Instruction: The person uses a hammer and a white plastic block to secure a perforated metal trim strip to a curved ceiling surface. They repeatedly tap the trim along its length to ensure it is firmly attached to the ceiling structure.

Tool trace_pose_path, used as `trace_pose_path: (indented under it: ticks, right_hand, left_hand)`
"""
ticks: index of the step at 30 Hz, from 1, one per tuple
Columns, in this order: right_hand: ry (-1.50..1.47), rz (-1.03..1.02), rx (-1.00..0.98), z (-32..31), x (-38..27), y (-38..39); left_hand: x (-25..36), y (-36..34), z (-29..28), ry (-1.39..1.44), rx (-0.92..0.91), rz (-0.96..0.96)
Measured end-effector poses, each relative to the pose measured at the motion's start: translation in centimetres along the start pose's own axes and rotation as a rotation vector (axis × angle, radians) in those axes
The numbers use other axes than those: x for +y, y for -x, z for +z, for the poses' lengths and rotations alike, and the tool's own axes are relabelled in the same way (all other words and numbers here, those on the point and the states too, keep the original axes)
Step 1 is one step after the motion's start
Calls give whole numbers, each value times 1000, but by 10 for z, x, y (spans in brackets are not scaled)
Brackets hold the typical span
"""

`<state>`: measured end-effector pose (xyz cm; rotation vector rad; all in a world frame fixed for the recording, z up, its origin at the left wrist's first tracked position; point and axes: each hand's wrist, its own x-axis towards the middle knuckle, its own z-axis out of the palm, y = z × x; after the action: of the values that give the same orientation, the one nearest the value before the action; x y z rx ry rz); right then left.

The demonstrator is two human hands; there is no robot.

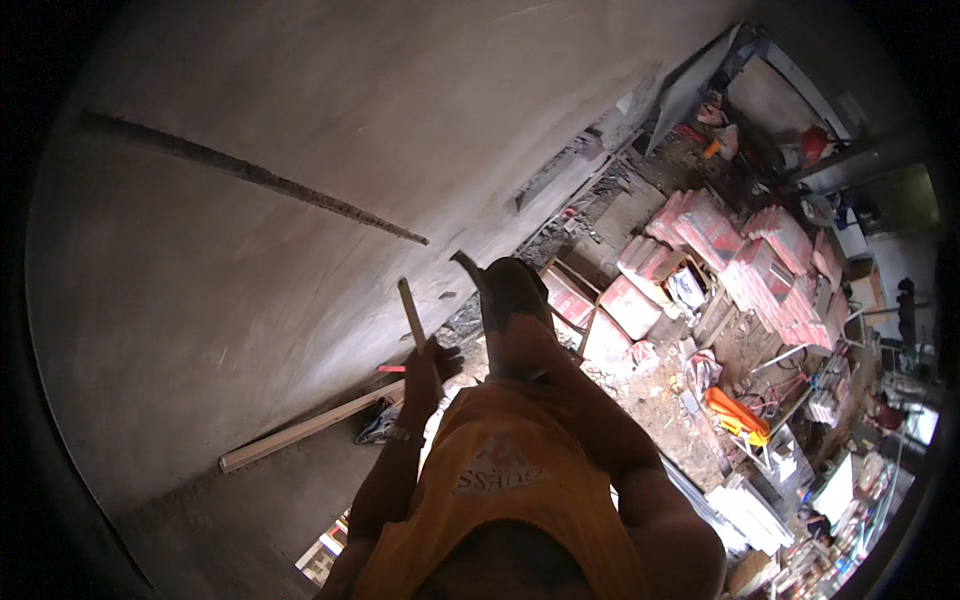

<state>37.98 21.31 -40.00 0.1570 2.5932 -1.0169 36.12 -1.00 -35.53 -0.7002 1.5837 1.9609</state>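
My left hand (432, 366), a band round its wrist, is closed about a narrow, flat, pale strip (411, 311) that looks like wood. The strip points up toward the plastered wall. A small red stick-like piece (392, 369) shows beside this hand; whether it is held I cannot tell. My right hand (524, 338) reaches forward in front of my chest, with its fingers hidden. At its far end is a dark, bulky shape (514, 288) with a thin curved piece jutting left toward the wall; its kind is unclear.
A long dark groove (265, 178) runs across the grey wall (250, 270). Below lies a wooden beam (310, 427) along the wall's foot. To the right, stacked pinkish packs (710, 235), an orange item (737, 414) and scattered rubble cover much of the floor.
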Motion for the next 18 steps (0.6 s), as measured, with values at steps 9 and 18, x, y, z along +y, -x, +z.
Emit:
trace_pose_path:
  ticks: [9,18]
  right_hand:
    - [-310,4,-349,-18,-71,30]
    - [-377,-149,-419,-70,-87,31]
  left_hand:
    - [0,6,49,79,-97,126]
    - [-17,-30,-49,-253,-203,91]
